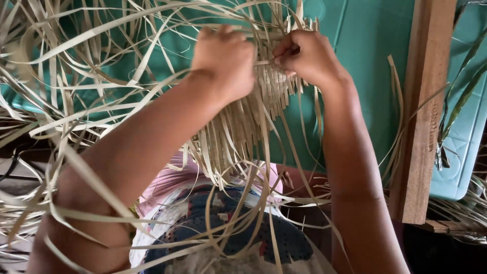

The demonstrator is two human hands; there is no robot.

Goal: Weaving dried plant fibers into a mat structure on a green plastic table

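A partly woven mat of pale dried leaf strips (271, 89) hangs in front of me, its loose ends trailing down over my lap. My left hand (225, 61) presses flat against the woven patch, fingers curled over its top edge. My right hand (307, 56) pinches a single thin strip (265, 62) at the patch's upper right side. Many loose strips (76, 66) fan out to the left and across my left forearm.
A green plastic sheet (365, 66) lies behind the weaving. A wooden post (423, 111) stands at the right, with a light blue plastic tub (464, 147) and green leaves (461, 96) beyond it. My patterned clothing (228, 238) shows below.
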